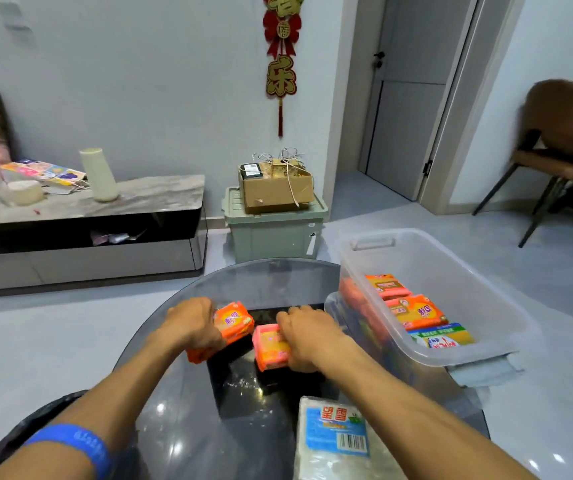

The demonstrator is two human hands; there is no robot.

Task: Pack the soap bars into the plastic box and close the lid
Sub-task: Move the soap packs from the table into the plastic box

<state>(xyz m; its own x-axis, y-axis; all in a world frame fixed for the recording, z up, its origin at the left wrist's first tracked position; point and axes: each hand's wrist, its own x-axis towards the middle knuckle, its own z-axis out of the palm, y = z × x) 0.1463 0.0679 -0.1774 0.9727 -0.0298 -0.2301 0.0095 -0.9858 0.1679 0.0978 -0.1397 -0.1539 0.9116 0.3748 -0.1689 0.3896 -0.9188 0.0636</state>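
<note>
Both hands work over a round glass table (181,403). The left hand (193,327) is closed over an orange soap bar (233,322), fingers wrapped across its near left end; the bar lies tilted, its far right end showing printed wrapping. The right hand (307,336) is closed over a pink soap bar (271,346), palm down on its right side, thumb at the near edge. The two bars lie just beside each other at the middle of the table, apart by a narrow gap. Whether either bar is lifted off the glass cannot be told.

The plastic box (458,271), clear and open-topped, stands on the right part of the table, just right of the right hand. Inside it lie several wrapped bars: two orange ones (416,311) toward the far and middle part, and a blue-and-green pack (440,336) nearest. More orange bars press against its left wall. A clear lid (485,370) appears to sit beneath the box, projecting at its near right corner.

A white wrapped pack with a blue label (338,434) lies at the near edge of the table, between the forearms. A blue wristband (73,445) circles the left forearm.

On the floor beyond the table stands a green storage bin (274,233) with a cardboard box (274,188) on top.
</note>
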